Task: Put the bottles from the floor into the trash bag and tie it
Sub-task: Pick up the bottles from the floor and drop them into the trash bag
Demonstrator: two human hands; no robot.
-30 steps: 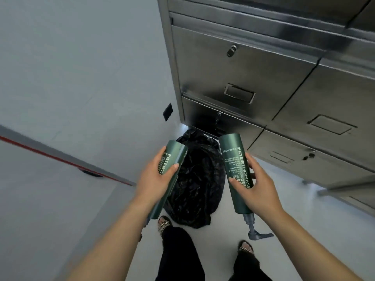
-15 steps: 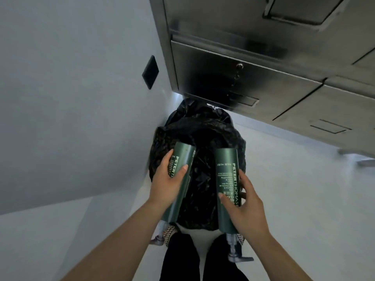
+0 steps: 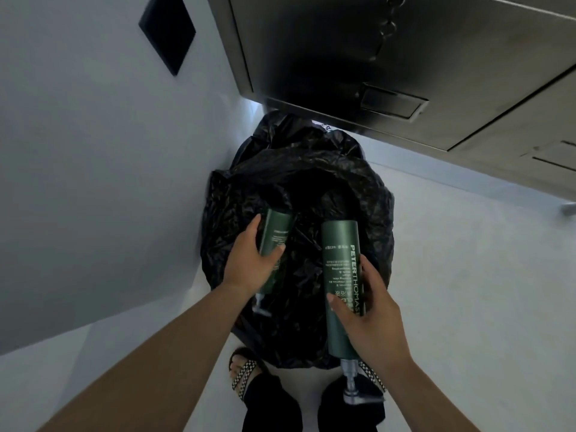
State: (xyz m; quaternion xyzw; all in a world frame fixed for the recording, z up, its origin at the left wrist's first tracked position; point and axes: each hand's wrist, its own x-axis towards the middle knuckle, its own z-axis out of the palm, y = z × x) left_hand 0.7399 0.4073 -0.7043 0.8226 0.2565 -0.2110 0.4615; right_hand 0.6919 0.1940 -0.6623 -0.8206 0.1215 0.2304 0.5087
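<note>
Left hand (image 3: 249,269) had fingers and thumb wrapped round the middle of the left bottle (image 3: 276,235), a proper full grip. Its base pointed away into the dark mouth of the bag (image 3: 311,182) and its little pump (image 3: 260,307) poked out back toward the person. Honestly couldn't tell if the base was already past the rim or just over it. Right hand (image 3: 367,316) was doing the same with the right bottle (image 3: 339,266), thumb on one side and fingers curled round the other, holding it low on the body. That one was dark green with white PETERTHOMAS lettering down the side. It was held above the near right part of the bag, with its grey pump head (image 3: 352,388) hanging over the right foot. The two bottles were close but not touching. The bag was black and crinkly and sat on the pale floor (image 3: 467,275), in the corner between the grey wall (image 3: 93,151) and a steel cabinet (image 3: 343,57), its far end tucked under the cabinet's bottom edge. A sandal (image 3: 244,374) with checkered straps sat right beside the bag's near side, with black trouser legs below it. There was a recessed handle (image 3: 392,102) on the cabinet door, and a black square plate (image 3: 166,32) up on the wall.
</note>
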